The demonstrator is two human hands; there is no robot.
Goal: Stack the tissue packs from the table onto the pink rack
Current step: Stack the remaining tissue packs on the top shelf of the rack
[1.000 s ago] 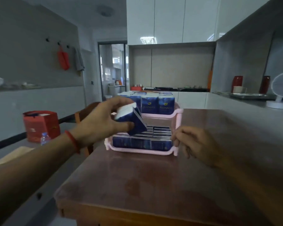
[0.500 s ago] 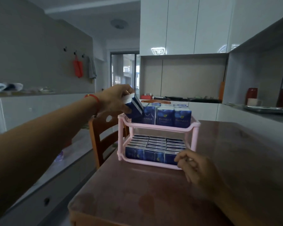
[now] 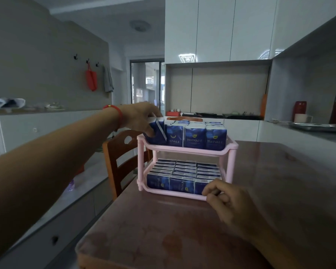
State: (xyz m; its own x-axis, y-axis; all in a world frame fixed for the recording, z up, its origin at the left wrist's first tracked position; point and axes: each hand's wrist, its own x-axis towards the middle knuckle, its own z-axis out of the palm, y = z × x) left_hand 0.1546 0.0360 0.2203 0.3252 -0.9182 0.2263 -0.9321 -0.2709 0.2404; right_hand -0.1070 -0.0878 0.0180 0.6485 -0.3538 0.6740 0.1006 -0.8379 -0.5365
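Fingers of the left hand (image 3: 142, 118) are closed on a tilted tissue pack (image 3: 156, 132), lowering it into the last gap at the left end of the pink rack (image 3: 187, 149) upper shelf. The right hand (image 3: 224, 199), loosely curled, pinches the lower front rim, probably bracing the rack against sliding. Both shelves appear nearly full; the table (image 3: 182, 233) shows no loose packs.

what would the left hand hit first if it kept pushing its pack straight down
Probably the top shelf of the pink plastic rack: the left hand holds the blue tissue pack tilted over its left corner.
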